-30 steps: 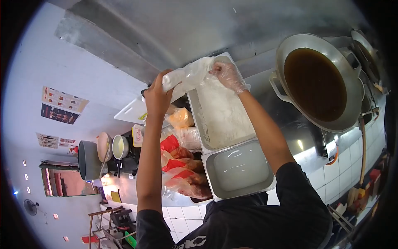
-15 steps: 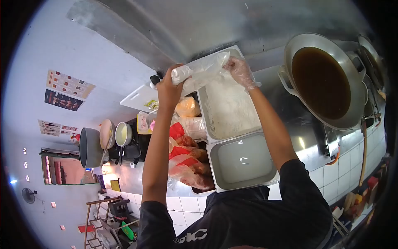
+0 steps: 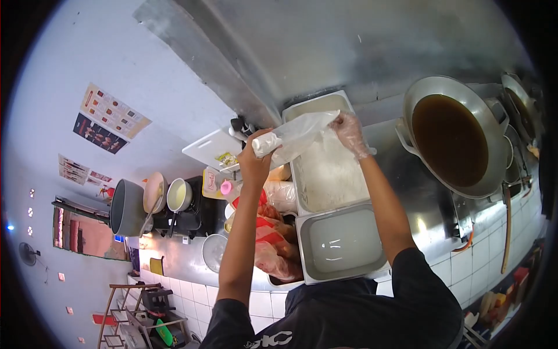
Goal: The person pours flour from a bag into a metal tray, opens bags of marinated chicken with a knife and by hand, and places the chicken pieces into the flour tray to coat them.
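A clear plastic bag [image 3: 303, 129] with white powder bunched at one end is stretched between my two hands. My left hand [image 3: 256, 158], bare, is closed around the powder-filled end. My right hand [image 3: 350, 135], in a clear plastic glove, pinches the other end of the bag. Below the bag lies a rectangular metal pan holding white powder [image 3: 331, 174]. Nearer my body, a second metal pan [image 3: 302, 232] contains a cloudy, pale liquid [image 3: 343, 238]. Left of the pans, red-and-clear plastic bags hold what looks like raw meat [image 3: 276, 259].
On the right stands a large wok [image 3: 427, 88] of dark brown liquid. A white cutting board [image 3: 204, 145] lies beyond my left arm. Farther left are a saucepan [image 3: 179, 195], a dark pot [image 3: 125, 203] and a metal bowl [image 3: 215, 251].
The camera view has shifted, so the counter and both hands sit lower in the picture. My hands still hold the bag between them, and its clear part looks more spread out.
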`<state>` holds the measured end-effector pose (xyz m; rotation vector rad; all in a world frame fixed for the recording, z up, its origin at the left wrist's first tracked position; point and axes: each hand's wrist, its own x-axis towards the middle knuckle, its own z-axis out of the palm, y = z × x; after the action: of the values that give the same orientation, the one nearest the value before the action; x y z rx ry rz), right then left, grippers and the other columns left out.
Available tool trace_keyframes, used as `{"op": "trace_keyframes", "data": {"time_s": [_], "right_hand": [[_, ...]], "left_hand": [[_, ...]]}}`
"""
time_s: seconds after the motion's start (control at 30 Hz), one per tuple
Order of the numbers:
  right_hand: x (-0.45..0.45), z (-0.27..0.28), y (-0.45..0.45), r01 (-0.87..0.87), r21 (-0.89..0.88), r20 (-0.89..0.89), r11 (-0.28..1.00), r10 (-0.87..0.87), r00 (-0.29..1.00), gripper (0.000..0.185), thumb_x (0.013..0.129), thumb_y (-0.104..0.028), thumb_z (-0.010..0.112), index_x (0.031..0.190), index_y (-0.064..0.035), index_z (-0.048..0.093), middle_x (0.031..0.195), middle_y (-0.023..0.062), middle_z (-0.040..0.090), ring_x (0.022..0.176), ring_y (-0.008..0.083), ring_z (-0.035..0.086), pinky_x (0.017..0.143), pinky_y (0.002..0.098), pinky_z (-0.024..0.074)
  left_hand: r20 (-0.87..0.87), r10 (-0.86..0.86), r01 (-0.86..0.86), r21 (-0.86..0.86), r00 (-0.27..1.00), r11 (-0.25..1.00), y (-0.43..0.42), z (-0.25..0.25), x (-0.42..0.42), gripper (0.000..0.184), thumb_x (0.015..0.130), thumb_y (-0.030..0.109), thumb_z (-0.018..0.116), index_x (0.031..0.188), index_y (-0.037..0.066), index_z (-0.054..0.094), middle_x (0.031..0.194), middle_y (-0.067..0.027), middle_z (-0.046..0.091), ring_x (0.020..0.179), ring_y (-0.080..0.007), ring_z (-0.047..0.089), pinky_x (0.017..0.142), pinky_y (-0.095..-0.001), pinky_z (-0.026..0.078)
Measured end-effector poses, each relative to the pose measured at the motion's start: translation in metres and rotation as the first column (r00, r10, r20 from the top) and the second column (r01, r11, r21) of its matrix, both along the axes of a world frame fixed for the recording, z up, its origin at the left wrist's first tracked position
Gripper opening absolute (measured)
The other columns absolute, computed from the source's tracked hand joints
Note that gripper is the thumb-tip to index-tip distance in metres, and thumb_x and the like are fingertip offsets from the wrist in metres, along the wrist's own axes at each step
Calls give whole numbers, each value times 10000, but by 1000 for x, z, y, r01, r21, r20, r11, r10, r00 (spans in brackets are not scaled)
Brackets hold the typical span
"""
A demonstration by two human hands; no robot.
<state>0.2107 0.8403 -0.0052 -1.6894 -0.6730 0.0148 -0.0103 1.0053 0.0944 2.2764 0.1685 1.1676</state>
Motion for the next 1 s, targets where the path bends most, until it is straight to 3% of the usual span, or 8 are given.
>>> {"op": "trace_keyframes", "data": {"time_s": [0.27, 0.4, 0.47, 0.6, 0.7, 0.8, 0.87, 1.0], "right_hand": [[-9, 132, 43, -174, -234, 404, 956, 258, 878, 141, 858, -187, 709, 890, -53, 678, 793, 137, 671, 752, 309, 632, 736, 412, 494], [-42, 185, 67, -285, -429, 520, 857, 492, 698, 73, 838, -104, 636, 819, -36, 620, 771, 169, 633, 715, 314, 606, 693, 438, 467], [-55, 195, 74, -249, -595, 494, 765, 592, 637, 40, 824, -56, 613, 804, -27, 593, 770, 172, 626, 711, 319, 610, 686, 449, 459], [-44, 188, 74, -88, -606, 629, 791, 544, 556, 55, 766, -36, 573, 744, -21, 524, 730, 210, 566, 678, 368, 520, 650, 454, 434], [-29, 170, 68, -21, -638, 631, 770, 539, 558, 57, 761, -27, 567, 742, -20, 514, 722, 212, 550, 673, 375, 506, 640, 463, 423], [12, 136, 62, -100, -508, 619, 856, 443, 648, 44, 756, -5, 554, 756, -20, 513, 733, 213, 551, 674, 379, 502, 645, 474, 422], [-11, 149, 56, 77, -550, 685, 831, 397, 611, 47, 758, 8, 542, 765, -27, 512, 742, 220, 552, 682, 379, 517, 655, 481, 424], [-5, 148, 52, 65, -553, 745, 830, 458, 486, 48, 771, -3, 541, 774, -39, 509, 752, 218, 560, 712, 400, 560, 655, 479, 432]], "left_hand": [[79, 471, -252, -762, 879, 596, 2, -103, -18, 406, 979, 281, 703, 1180, -61, 617, 1155, -131, 665, 1003, -194, 627, 898, -365, 497], [233, 480, 95, -951, 846, 294, -25, -148, 4, 485, 986, 315, 695, 1296, -22, 535, 1221, -110, 621, 1034, -183, 608, 892, -368, 506], [257, 380, 308, -948, 888, -79, -40, -165, 9, 711, 942, 269, 752, 1481, 62, 336, 1368, -147, 531, 1183, -217, 555, 948, -437, 494], [338, 5, 329, -914, 941, -235, -111, -150, -45, 810, 958, 202, 714, 1576, 159, 193, 1376, -124, 510, 1230, -252, 547, 1032, -482, 487], [404, -723, 449, -882, 560, -146, -133, -92, -181, 561, 1043, 321, 573, 1496, 38, 398, 1416, -182, 556, 1269, -297, 584, 1076, -453, 475], [310, -883, 483, -868, 352, -113, -123, -131, -313, 643, 1004, 468, 590, 1447, 19, 467, 1320, -202, 620, 1242, -324, 609, 1093, -481, 449], [460, -636, 363, -886, 620, -287, -127, -148, -396, 666, 993, 475, 599, 1459, 25, 446, 1318, -209, 616, 1270, -326, 583, 1108, -484, 432], [12, -275, 1, -999, 961, -42, -161, -223, -516, 571, 1034, 408, 538, 1450, 23, 474, 1391, -150, 588, 1337, -262, 525, 1142, -403, 379]]}}
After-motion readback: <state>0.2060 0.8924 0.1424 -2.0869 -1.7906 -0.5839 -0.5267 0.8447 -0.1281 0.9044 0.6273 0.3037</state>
